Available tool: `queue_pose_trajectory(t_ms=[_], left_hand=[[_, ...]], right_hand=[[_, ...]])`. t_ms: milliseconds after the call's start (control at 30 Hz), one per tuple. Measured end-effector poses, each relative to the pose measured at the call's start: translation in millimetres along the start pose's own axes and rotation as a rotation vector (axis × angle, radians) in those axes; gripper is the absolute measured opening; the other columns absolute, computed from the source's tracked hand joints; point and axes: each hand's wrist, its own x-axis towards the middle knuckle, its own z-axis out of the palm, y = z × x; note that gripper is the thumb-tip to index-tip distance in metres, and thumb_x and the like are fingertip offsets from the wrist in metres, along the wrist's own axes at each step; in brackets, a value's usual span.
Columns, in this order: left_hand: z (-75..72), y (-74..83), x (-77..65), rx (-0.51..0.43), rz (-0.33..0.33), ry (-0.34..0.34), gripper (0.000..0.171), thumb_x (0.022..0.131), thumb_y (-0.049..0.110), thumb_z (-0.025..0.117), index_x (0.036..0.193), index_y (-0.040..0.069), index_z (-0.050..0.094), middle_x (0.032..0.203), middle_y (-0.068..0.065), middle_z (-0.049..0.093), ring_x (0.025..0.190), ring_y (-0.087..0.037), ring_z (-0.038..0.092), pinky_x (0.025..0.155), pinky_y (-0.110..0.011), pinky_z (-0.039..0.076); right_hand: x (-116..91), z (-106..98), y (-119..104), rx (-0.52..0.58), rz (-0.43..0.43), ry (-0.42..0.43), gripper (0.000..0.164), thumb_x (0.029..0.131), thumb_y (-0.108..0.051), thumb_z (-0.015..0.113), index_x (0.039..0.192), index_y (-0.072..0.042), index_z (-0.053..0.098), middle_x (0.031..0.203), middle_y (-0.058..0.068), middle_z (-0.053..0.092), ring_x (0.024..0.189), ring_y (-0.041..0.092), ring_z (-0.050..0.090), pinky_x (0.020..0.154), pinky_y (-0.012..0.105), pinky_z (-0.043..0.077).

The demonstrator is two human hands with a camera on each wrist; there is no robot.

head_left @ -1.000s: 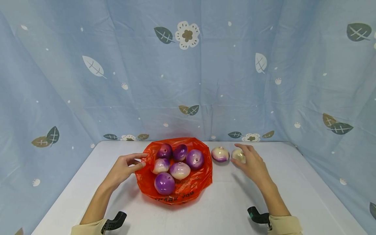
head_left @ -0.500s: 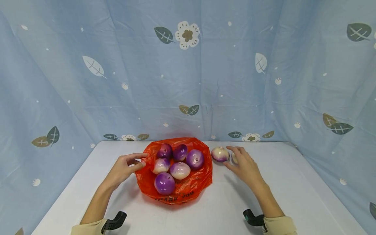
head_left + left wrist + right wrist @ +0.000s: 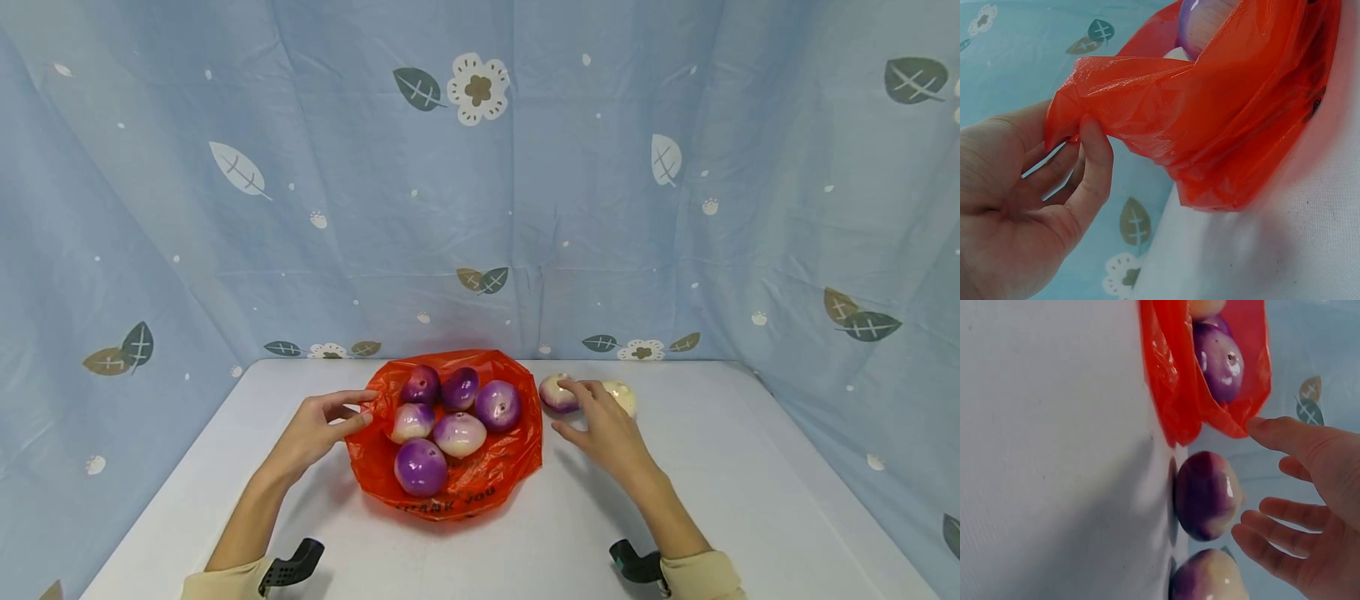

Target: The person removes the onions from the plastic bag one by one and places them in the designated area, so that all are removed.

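A red plastic bag with dark lettering lies open on the white table, and several glossy purple-and-white onions sit inside it. At the bag's left rim, my left hand pinches the plastic between thumb and fingers, pulling it into a fold in the left wrist view. Right of the bag rests an onion on the table. My right hand hovers just beside and over that onion, fingers spread and holding nothing. A second loose onion, paler on top, lies partly hidden behind this hand.
The white table ends at the back against a blue patterned curtain, which also hangs along both sides. Each wrist wears a black camera mount.
My right hand has moved left, from the paler loose onion to the one nearer the bag. The left hand and the bag stay as they were.
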Motion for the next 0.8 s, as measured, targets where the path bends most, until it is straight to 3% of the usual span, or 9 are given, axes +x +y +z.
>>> queue_pose_trajectory(t_ms=[333, 633, 800], left_hand=[[-1.0, 1.0, -0.4, 0.007, 0.009, -0.002, 0.04, 0.09, 0.029, 0.071, 0.128, 0.016, 0.066, 0.119, -0.014, 0.068, 0.098, -0.025, 0.064, 0.076, -0.026, 0.056], [-2.5, 0.7, 1.9, -0.003, 0.032, 0.0, 0.04, 0.089, 0.026, 0.072, 0.127, 0.016, 0.067, 0.116, -0.014, 0.069, 0.095, -0.022, 0.066, 0.075, -0.025, 0.055], [-2.4, 0.3, 1.5, 0.002, 0.025, 0.007, 0.04, 0.089, 0.026, 0.072, 0.127, 0.016, 0.067, 0.117, -0.013, 0.069, 0.095, -0.02, 0.067, 0.075, -0.026, 0.055]], right_hand=[[-2.1, 7.0, -7.0, 0.013, -0.044, -0.014, 0.062, 0.078, -0.029, 0.083, 0.133, -0.016, 0.058, 0.129, 0.016, 0.059, 0.118, 0.036, 0.06, 0.092, 0.056, 0.052], [-1.5, 14.3, -12.4, 0.048, -0.177, 0.057, 0.062, 0.075, -0.024, 0.086, 0.129, -0.013, 0.06, 0.122, 0.012, 0.061, 0.112, 0.03, 0.063, 0.091, 0.05, 0.054], [1.0, 18.2, -19.6, 0.059, -0.196, 0.03, 0.064, 0.074, -0.022, 0.087, 0.132, -0.013, 0.059, 0.123, 0.011, 0.06, 0.111, 0.027, 0.062, 0.09, 0.046, 0.056]])
